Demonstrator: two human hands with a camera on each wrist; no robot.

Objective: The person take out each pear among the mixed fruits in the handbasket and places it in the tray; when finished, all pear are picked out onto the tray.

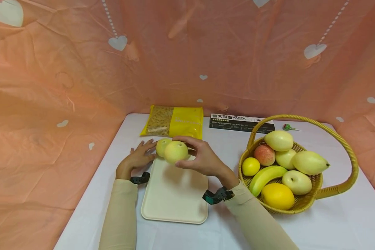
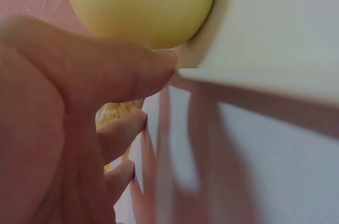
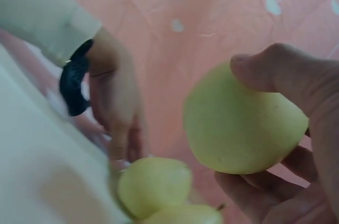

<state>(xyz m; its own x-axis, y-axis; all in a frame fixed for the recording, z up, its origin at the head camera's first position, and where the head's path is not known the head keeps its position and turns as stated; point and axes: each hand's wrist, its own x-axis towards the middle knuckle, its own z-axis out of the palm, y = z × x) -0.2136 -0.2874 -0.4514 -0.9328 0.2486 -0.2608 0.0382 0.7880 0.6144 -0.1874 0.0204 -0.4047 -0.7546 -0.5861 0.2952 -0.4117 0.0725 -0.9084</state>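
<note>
fruit (image 1: pixel 176 152) in right hand (image 1: pixel 206 160), near left hand (image 1: pixel 138 157)

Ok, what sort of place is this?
Probably an indoor tabletop filming set: a peach-pink, heart-patterned backdrop sheet closes in a white-covered table on three sides, with small black wrist-worn devices also in view.

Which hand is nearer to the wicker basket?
Right. The right hand holds a pale fruit above the tray, left of the basket; the left hand is farther off, by the tray's far left corner.
</note>
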